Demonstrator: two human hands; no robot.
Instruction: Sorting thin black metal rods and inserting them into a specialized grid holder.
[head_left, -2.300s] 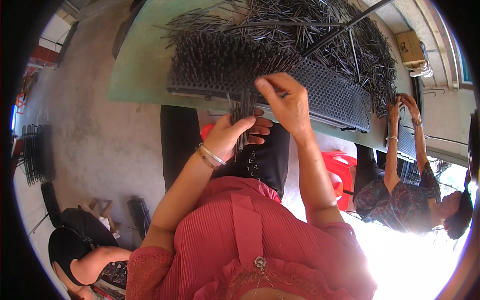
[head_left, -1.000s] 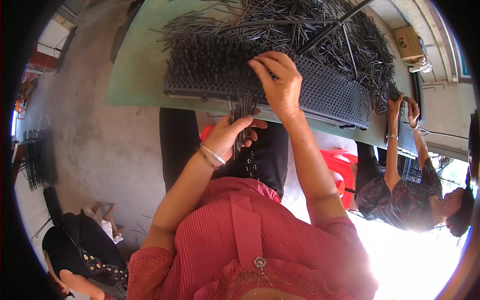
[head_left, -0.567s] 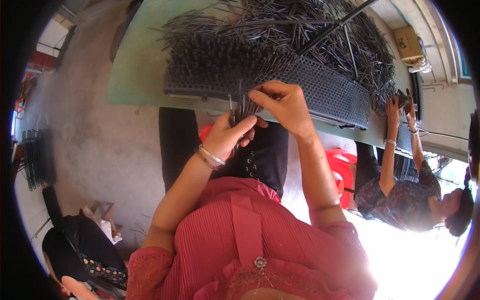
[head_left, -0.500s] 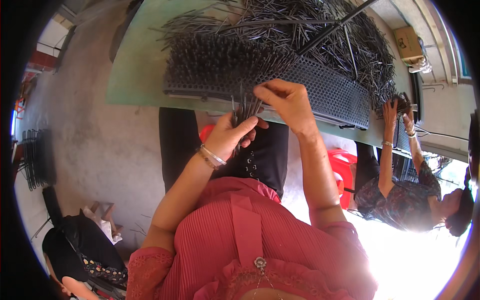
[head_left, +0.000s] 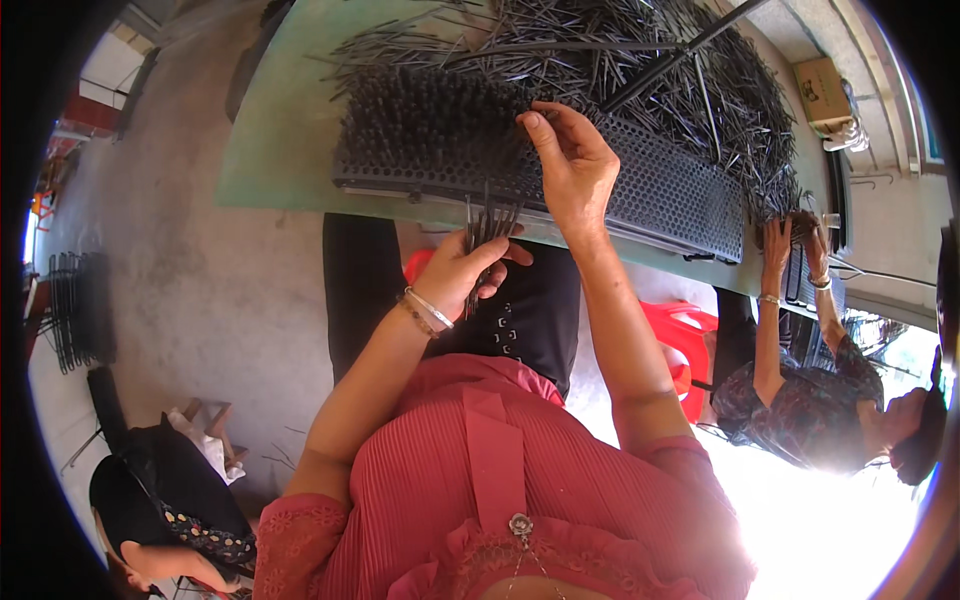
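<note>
My left hand (head_left: 467, 268) is closed around a bunch of thin dark rods (head_left: 490, 228), just off the table's near edge. Over the perforated black rack (head_left: 668, 190), my right hand (head_left: 575, 160) has thumb and fingertips pinched together at the border of the filled part. Whatever is in that pinch is too small or hidden to make out. Upright dark rods (head_left: 425, 120) crowd the left part of the rack, while the holes on its right side are bare.
A big heap of loose dark rods (head_left: 600, 50) covers the far side of the green table (head_left: 270, 150). A black bar (head_left: 650, 80) crosses over it. At the right a co-worker (head_left: 800, 400) handles rods. Red stools (head_left: 690, 350) stand below; another person (head_left: 170, 500) sits lower left.
My right hand has moved from the bunch in my left hand up and away, over the rack. The left hand keeps its hold on the bunch, nearly still.
</note>
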